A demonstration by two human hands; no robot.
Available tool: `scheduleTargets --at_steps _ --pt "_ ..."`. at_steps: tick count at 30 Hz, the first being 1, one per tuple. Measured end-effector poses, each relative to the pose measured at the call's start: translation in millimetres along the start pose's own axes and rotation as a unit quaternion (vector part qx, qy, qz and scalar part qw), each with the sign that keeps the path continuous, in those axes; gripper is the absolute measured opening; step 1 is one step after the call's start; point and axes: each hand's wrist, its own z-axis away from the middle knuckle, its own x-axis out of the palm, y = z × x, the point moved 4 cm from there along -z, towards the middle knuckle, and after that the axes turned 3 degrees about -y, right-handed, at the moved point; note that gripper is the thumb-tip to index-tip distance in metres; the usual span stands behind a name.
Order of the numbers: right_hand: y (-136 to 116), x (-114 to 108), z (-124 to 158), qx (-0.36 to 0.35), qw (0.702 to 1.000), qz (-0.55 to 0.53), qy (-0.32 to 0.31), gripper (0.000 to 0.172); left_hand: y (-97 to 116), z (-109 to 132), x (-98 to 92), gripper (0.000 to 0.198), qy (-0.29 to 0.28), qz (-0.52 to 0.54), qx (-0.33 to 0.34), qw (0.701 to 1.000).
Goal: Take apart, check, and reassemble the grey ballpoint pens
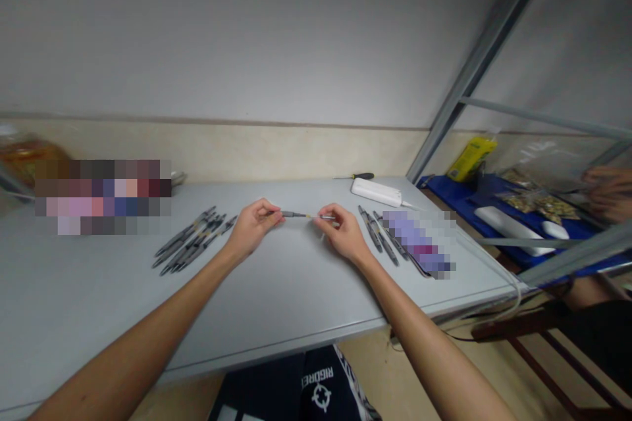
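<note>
Light grey desk (276, 289) against wall (296, 151); left hand (254, 227) and right hand (343, 233) each pinch one end of a slim grey pen (292, 214), held level between them over the desk. Loose bunch of grey pens (182, 237) lies left, more pens (370, 229) right beside a pixelated purple item (417, 243); white corded block (376, 192) and black-yellow screwdriver (363, 176) behind.
</note>
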Motion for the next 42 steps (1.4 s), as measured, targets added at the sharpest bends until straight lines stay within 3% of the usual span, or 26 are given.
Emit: scheduleTargets --at_steps 2,6,10,12,14,17,20,23,25,28,31,34,37,40,42 --pt "1 1 0 0.011 0.999 0.031 -0.014 0.031 0 0 0.0 0.037 -0.002 -0.003 -0.003 1.0" --pt "4 4 1 0.037 0.994 0.095 -0.05 0.05 -1 1 1.1 0.036 -0.017 -0.015 -0.001 1.0" --pt "-1 3 3 -0.036 0.983 0.18 -0.018 0.032 -1 1 1.2 0.035 -0.011 -0.024 -0.002 1.0" --pt "-8 7 6 -0.098 0.956 0.276 -0.019 0.03 -1 2 2.7 0.034 -0.008 -0.022 -0.016 1.0" --pt "-16 15 11 -0.134 0.911 0.39 -0.034 0.026 -2 3 7.0 0.035 -0.008 -0.008 -0.04 0.999" --pt "-27 31 17 -0.134 0.846 0.513 -0.049 0.02 -4 7 16.9 0.033 -0.013 0.025 -0.082 0.996" --pt "-27 46 19 -0.084 0.825 0.549 -0.107 0.028 -3 11 25.3 0.03 -0.03 0.013 -0.089 0.996" --pt "-19 47 16 0.01 0.829 0.543 -0.138 0.033 6 15 29.6 0.019 -0.074 -0.125 0.008 0.989" --pt "-13 43 13 0.046 0.827 0.539 -0.156 0.037 16 19 32.0 0.011 -0.102 -0.257 0.117 0.954" --pt "-12 38 8 0.048 0.83 0.524 -0.185 0.037 27 27 36.3 0.018 -0.147 -0.373 0.257 0.88" --pt "-17 34 4 0.023 0.834 0.515 -0.196 0.037 34 30 37.9 0.023 -0.168 -0.397 0.308 0.848" --pt "-21 30 4 0.009 0.826 0.537 -0.174 0.039 32 27 37.4 0.015 -0.152 -0.376 0.261 0.876" --pt "-19 27 7 0.01 0.813 0.558 -0.165 0.043 22 24 40.0 0.021 -0.171 -0.346 0.142 0.912" --pt "-14 28 11 0.003 0.811 0.56 -0.169 0.045 14 23 45.0 0.035 -0.196 -0.358 0.076 0.91" --pt "-12 30 13 -0.001 0.812 0.559 -0.167 0.044 14 23 46.9 0.034 -0.183 -0.385 0.094 0.9"
